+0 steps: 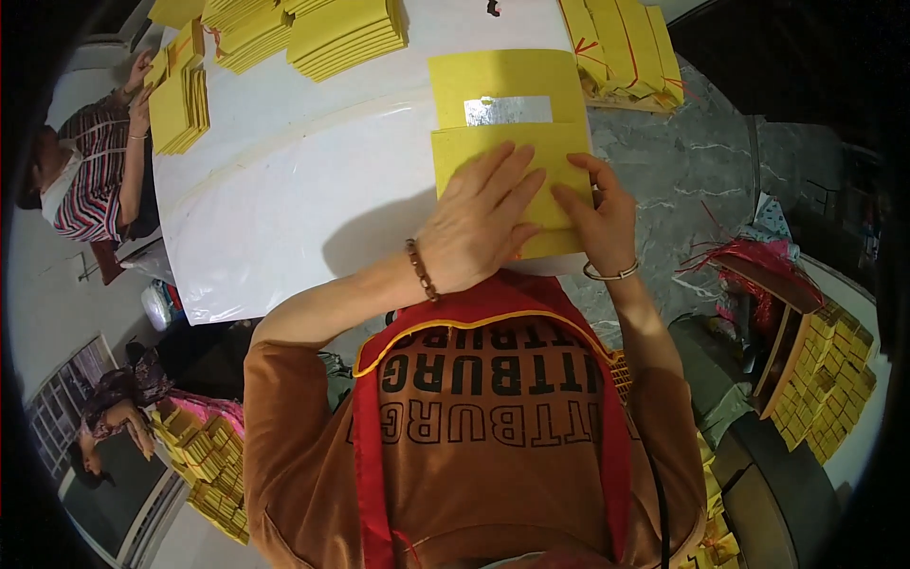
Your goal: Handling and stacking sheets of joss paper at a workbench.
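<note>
Yellow paper (pixel 502 76) lies at the table's near right edge, its lower part folded up as a flap. A silver foil rectangle (pixel 507 110) shows just above the flap's edge. My left hand (pixel 483 209) rests flat on the folded part, fingers stretched out and slightly spread. At the paper's right edge is my right hand (pixel 604 218), its thumb and bent index finger apart on top of the paper. Its other fingers are partly hidden. How many sheets lie under my hands I cannot tell.
Stacks of yellow paper (pixel 346 38) stand at the far left of the white-covered table (pixel 265 209). Tied yellow bundles (pixel 621 47) are at the far right. Another person (pixel 95 175) handles paper on the left. More yellow bundles (pixel 825 375) lie right, beside red strands (pixel 758 270).
</note>
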Tool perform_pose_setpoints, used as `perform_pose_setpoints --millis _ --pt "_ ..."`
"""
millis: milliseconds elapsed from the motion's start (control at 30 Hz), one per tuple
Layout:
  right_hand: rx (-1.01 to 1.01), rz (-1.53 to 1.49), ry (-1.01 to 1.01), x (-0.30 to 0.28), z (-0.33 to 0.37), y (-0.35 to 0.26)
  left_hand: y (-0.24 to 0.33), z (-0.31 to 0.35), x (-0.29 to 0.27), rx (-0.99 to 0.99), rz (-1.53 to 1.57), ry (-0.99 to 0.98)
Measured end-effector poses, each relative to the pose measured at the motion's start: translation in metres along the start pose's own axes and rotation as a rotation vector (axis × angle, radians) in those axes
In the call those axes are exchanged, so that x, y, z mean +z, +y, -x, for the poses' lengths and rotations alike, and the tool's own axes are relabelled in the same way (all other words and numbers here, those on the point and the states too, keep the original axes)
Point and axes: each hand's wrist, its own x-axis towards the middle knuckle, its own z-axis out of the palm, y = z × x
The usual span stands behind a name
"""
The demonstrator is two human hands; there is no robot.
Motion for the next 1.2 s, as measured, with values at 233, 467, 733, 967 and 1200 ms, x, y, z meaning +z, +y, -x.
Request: perform_pose_setpoints --millis 233,467,733,967,1200 --pt "-0.103 0.215 0.008 -0.002 0.008 -0.004 -0.009 0.009 0.021 -0.013 -0.1 -0.07" --pt "-0.606 0.907 -0.135 0.009 0.061 0.007 -0.012 0.013 0.026 0.002 -0.135 -0.083" --pt "-0.584 0.929 -0.133 0.009 0.058 0.017 -0.017 0.019 0.026 0.016 -0.065 0.084" --pt "-0.512 0.727 -0.292 -0.008 0.048 0.002 -0.012 0.019 0.011 0.138 -0.281 -0.072" --pt "-0.053 -0.397 -0.23 -0.036 0.017 0.007 0.0 0.006 0.024 0.163 -0.617 -0.041"
